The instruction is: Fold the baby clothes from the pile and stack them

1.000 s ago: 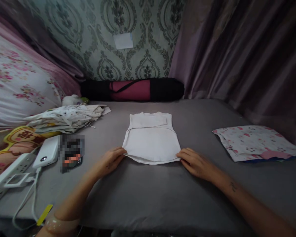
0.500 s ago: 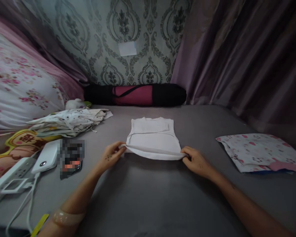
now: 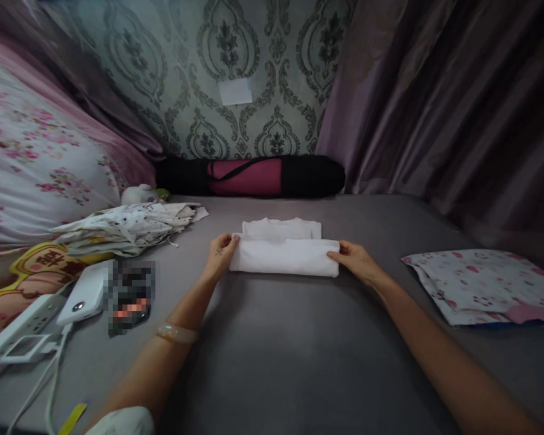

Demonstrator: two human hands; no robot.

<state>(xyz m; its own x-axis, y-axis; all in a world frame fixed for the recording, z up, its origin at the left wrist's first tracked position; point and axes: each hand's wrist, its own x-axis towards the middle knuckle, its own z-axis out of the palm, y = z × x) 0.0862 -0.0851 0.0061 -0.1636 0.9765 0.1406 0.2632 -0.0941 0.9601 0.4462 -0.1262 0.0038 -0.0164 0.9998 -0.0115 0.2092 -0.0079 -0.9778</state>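
Note:
A white shirt (image 3: 281,258) lies on the grey bed sheet (image 3: 272,350), its lower part folded up over the middle. The neckline edge still shows beyond the fold. My left hand (image 3: 223,251) pinches the left corner of the folded flap, thumb on top. At the opposite corner, my right hand (image 3: 351,258) grips the flap between thumb and fingers. A pale bangle circles my left forearm.
Left are crumpled spotted cloth (image 3: 131,226), a white power bank (image 3: 84,296) with a cable, a power strip (image 3: 20,332) and a blurred-out item (image 3: 129,296). A folded patterned cloth (image 3: 480,284) lies right; a black and maroon roll bag (image 3: 249,175) sits against the wall.
Both hands have moved away from me, carrying the shirt's near edge up and over its middle. The lower part now lies folded, covering most of the shirt.

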